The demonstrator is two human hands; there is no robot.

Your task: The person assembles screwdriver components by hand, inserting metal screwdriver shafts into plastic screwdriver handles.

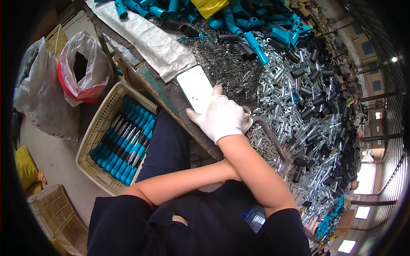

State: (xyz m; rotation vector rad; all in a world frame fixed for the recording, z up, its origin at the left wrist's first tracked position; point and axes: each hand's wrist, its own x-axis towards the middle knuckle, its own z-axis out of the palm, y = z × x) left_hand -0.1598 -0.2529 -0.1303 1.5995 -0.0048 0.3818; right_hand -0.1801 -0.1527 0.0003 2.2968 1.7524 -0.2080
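Observation:
My right hand [223,118], in a white glove, grips the lower end of a smartphone [194,87] with a lit white screen and a dark edge. The thumb lies at the phone's left edge and a finger at its right edge; the other fingers are curled. The phone is over the near edge of the workbench [158,91], beside a white woven sheet [149,42]. My left forearm [183,179] crosses beneath the right one, and its hand is hidden behind it. Past the right hand lie coiled springs [226,59] and a heap of small metal parts [294,98].
Teal plastic handle pieces [230,19] are piled at the back beside a yellow piece [209,6]. Left of my leg, a cream crate [92,126] holds several teal-handled tools [124,143]. White sacks [42,98] and another crate [55,213] stand farther left.

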